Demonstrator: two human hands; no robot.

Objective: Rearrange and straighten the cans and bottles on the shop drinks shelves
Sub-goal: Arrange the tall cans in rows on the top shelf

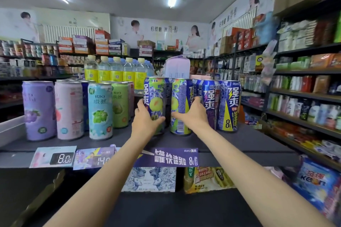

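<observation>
Head | dark shelf (239,142) in shop aisle | fingers (142,106) of both hands wrap green-purple cans (156,97)

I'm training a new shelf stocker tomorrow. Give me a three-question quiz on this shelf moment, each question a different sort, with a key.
1. True or false: the left hand and the right hand hold the same can.
2. Which can stands furthest left in the front row? A) purple grape can B) teal can C) pink peach can
3. Fill in: behind the cans stand clear bottles with ______ labels.

Key
1. False: the left hand grips the green plum can, the right hand the can beside it.
2. A, the purple grape can.
3. Yellow, on the bottles.
</observation>
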